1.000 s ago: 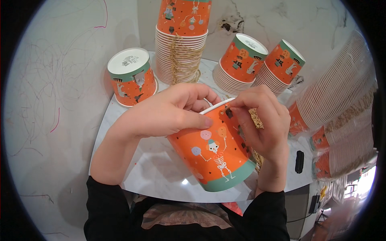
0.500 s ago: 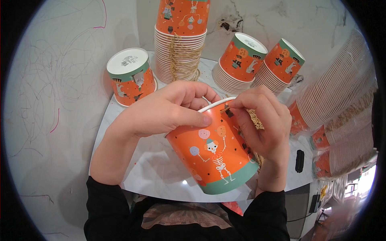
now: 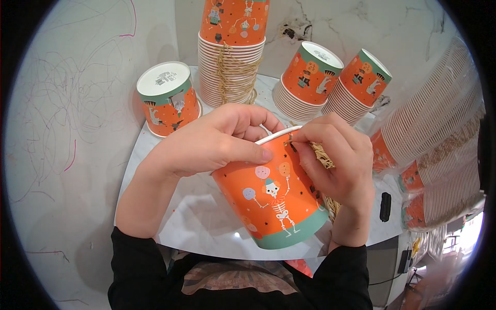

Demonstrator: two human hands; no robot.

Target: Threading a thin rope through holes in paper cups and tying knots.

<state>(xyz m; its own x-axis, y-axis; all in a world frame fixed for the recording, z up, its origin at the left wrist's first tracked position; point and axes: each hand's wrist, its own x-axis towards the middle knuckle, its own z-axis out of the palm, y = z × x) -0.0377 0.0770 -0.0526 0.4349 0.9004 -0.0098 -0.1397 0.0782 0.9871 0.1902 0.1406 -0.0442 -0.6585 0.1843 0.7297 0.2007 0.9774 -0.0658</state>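
An orange paper bucket with a green base band and a printed skeleton is tilted in front of me, its white rim toward the upper side. My left hand is closed on the rim, thumb on the outer wall and fingers curled at the inside. Close to that rim, at the bucket's upper right, the thumb and index finger of my right hand pinch a short end of brown twine against the outer wall. More tan twine shows between the bucket and my right palm, partly hidden.
Behind stand an upside-down bucket, a tall nested stack with twine hanging down it, and two shorter stacks. Bagged bucket stacks lean at the right. A small black object lies at the table's right edge.
My right fingertips have shifted slightly with the twine end, and a bit more twine shows beside the bucket. The bucket has turned very slightly; my left hand keeps its grip.
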